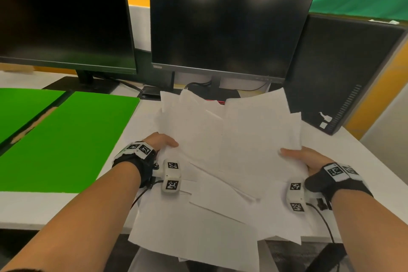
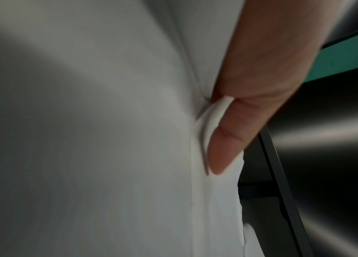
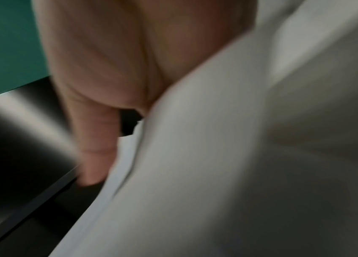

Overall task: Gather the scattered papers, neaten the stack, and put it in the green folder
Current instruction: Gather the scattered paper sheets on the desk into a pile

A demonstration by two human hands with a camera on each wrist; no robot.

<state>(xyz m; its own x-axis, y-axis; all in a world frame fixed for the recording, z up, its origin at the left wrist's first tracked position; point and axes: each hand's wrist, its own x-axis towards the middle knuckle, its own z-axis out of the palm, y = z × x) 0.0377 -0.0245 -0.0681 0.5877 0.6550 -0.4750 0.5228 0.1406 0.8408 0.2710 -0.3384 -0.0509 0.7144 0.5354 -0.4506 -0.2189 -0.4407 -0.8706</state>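
Note:
A loose, uneven bundle of white papers (image 1: 229, 137) is lifted off the white desk, fanned and askew. My left hand (image 1: 162, 141) grips its left edge, thumb on top, fingers hidden under the sheets. My right hand (image 1: 302, 158) grips the right edge the same way. The left wrist view shows my left thumb (image 2: 239, 121) pressed against the papers (image 2: 107, 139). The blurred right wrist view shows my right thumb (image 3: 99, 139) beside the papers (image 3: 239, 156). More white sheets (image 1: 198, 227) lie below, overhanging the desk's front edge. The green folder (image 1: 66, 139) lies open flat on the left.
Two dark monitors (image 1: 227, 24) stand at the back, their stands and cables behind the papers. A black computer tower (image 1: 344, 73) sits at the right rear. The white desk (image 1: 44, 207) shows bare surface in front of the folder.

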